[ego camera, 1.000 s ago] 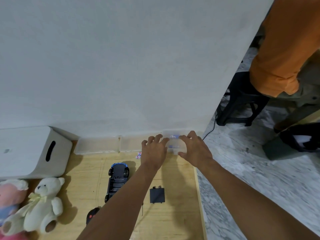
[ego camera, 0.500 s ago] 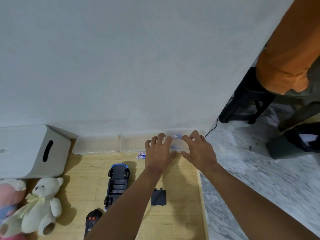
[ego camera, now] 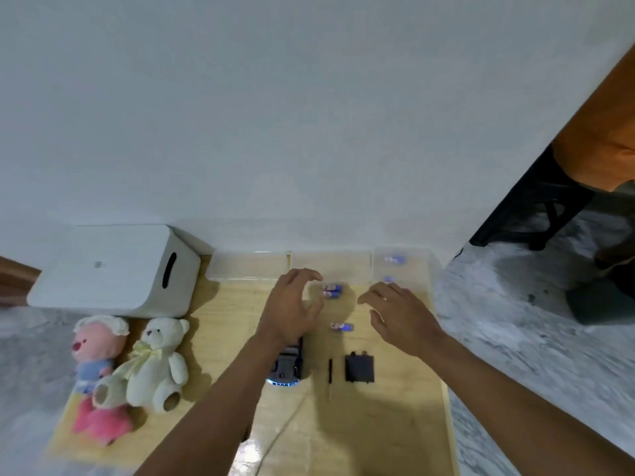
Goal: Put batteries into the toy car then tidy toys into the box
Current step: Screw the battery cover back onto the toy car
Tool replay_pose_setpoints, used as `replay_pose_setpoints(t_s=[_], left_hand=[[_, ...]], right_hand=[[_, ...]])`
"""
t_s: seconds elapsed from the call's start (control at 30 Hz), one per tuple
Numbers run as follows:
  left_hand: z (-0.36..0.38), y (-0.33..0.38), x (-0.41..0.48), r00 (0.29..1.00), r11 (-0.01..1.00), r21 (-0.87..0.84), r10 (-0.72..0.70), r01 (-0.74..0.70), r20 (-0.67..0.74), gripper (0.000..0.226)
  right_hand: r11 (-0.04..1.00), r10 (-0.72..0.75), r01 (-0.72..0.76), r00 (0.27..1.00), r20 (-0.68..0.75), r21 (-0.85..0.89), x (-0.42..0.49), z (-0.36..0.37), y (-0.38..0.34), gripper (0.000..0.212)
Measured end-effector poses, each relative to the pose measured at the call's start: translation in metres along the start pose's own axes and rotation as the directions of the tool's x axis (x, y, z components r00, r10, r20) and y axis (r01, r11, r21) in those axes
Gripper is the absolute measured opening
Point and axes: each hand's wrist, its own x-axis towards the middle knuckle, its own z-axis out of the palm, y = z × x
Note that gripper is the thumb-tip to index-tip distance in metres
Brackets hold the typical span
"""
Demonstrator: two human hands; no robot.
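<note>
My left hand (ego camera: 292, 309) hovers over the wooden board with fingers loosely curled, holding nothing. My right hand (ego camera: 395, 312) hovers to its right, also empty. Between them lie two blue batteries (ego camera: 331, 291) side by side and a third battery (ego camera: 342, 327) nearer me. More batteries (ego camera: 393, 259) sit in a clear plastic tray (ego camera: 417, 266) at the wall. The toy car (ego camera: 287, 367) lies upside down, partly hidden under my left forearm. Its black battery cover (ego camera: 359, 367) and a small screwdriver (ego camera: 330, 372) lie to the car's right.
A white storage box (ego camera: 113, 269) with a slot handle stands at the back left. A pink plush (ego camera: 94, 359) and a white teddy bear (ego camera: 154, 362) lie in front of it. Two more clear trays (ego camera: 247, 266) line the wall. A black stool (ego camera: 536, 207) stands at right.
Both hands have drawn back from the clear tray toward me and moved apart. A third battery now lies on the board. The view has shifted.
</note>
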Motion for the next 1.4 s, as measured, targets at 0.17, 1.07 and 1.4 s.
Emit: replay_pose_setpoints(t_s=[0.17, 1.07, 1.4], left_hand=[[-0.035, -0.056, -0.051, 0.964, 0.98, 0.03, -0.198, 0.196, 0.177, 0.061], [-0.018, -0.114, -0.061, 0.829, 0.904, -0.337, -0.034, 0.264, 0.558, 0.107], [-0.022, -0.127, -0.05, 0.856, 0.871, -0.371, -0.1, 0.321, 0.507, 0.109]], right_hand=[[0.987, 0.1, -0.125, 0.969, 0.228, 0.098, 0.017, 0.027, -0.035, 0.033], [0.868, 0.451, -0.406, 0.886, 0.11, -0.287, 0.074, 0.066, -0.081, 0.04], [0.888, 0.388, -0.341, 0.916, 0.105, -0.309, 0.069, 0.079, -0.087, 0.026]])
